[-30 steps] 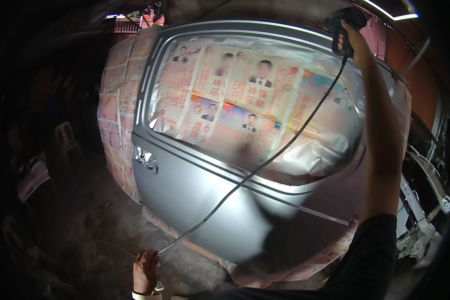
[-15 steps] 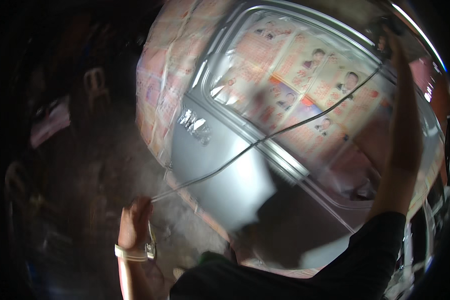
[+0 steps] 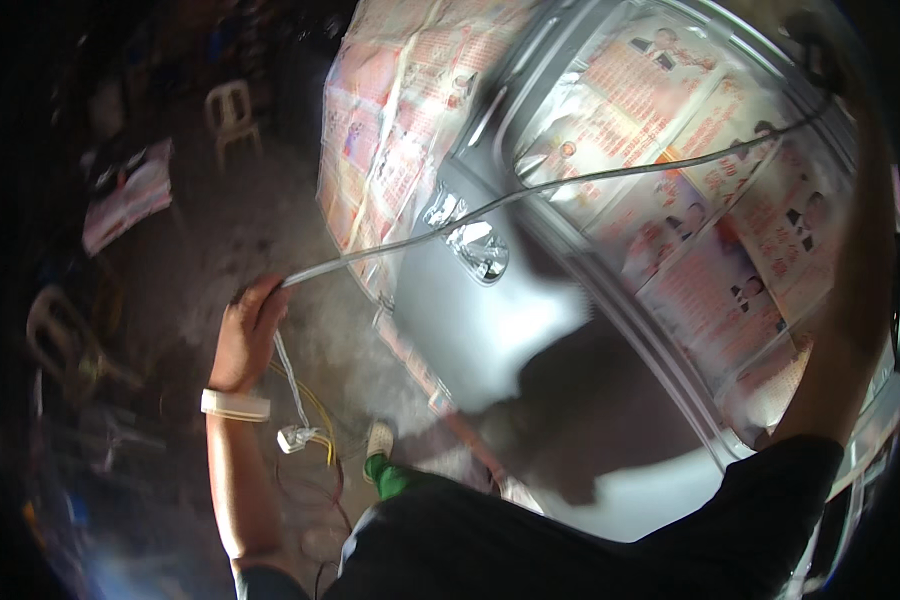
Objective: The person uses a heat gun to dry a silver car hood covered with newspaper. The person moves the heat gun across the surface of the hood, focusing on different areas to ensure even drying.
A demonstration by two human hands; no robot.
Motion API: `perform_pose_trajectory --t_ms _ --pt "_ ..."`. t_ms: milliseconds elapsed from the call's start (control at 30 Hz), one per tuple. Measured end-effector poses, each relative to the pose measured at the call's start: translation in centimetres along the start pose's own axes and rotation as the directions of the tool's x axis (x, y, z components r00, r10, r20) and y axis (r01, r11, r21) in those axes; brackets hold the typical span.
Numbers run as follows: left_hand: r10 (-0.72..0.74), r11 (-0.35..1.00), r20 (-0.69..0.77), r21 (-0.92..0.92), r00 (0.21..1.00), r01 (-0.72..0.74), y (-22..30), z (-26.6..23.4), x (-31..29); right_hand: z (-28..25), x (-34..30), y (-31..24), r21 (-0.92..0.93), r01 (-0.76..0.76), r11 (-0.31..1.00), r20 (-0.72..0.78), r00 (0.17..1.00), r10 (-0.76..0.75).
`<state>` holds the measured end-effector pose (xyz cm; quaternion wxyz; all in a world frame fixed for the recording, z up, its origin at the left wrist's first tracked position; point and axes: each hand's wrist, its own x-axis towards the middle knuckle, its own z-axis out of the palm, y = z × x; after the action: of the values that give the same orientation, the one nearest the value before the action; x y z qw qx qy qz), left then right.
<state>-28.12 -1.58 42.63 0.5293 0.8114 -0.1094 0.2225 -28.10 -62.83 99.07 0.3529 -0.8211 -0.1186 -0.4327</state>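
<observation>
My left hand (image 3: pixel 248 330), with a pale band at its wrist, is closed round a long grey cord (image 3: pixel 420 238). The cord runs taut across a silver-grey vehicle door (image 3: pixel 450 330), passing in front of its window, toward the upper right. Below the left hand a length of cord hangs down near a white plug-like block (image 3: pixel 295 438). My right arm reaches up along the right side. My right hand (image 3: pixel 820 60) is in shadow at the cord's far end, closed round something dark that I cannot make out. Printed paper (image 3: pixel 660 120) covers the window, and shiny wrapping covers the handle recess (image 3: pixel 480 250).
More printed paper (image 3: pixel 370 130) wraps the body left of the door. Pale plastic chairs (image 3: pixel 232 112) and a low stand with a pinkish sheet (image 3: pixel 130 200) are on the dark floor at left. A yellow cord (image 3: pixel 320 410) lies near my foot (image 3: pixel 380 440).
My left hand has moved up and slightly left, raising the cord across the door. My right hand has moved further right. The white block and my foot now show clearly below.
</observation>
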Motion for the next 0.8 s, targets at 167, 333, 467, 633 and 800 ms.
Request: perform_pose_trajectory --t_ms 167,333,467,633,800 --pt "-0.011 0.983 -0.036 -0.185 0.999 0.004 -7.4 -0.8 5.6 6.8 4.2 1.4 0.052 0.046 0.998 0.029 0.998 -0.048" --pt "-0.030 0.934 -0.005 -0.357 1.000 0.026 -12.2 0.3 11.7 14.6 7.5 0.7 0.080 0.061 0.995 0.125 0.990 -0.071" --pt "-0.060 0.894 0.016 -0.443 0.998 0.061 -15.9 0.7 15.9 21.7 11.4 1.0 0.030 -0.049 0.998 0.002 0.999 0.049" --pt "0.006 0.866 -0.020 -0.501 1.000 -0.015 -23.1 0.1 20.0 29.7 16.9 2.0 0.015 -0.135 0.991 -0.104 0.985 0.136" --pt "0.048 0.906 0.074 -0.423 0.996 -0.012 -26.4 -1.9 24.7 35.1 19.4 3.2 -0.043 -0.172 0.984 -0.092 0.981 0.168"
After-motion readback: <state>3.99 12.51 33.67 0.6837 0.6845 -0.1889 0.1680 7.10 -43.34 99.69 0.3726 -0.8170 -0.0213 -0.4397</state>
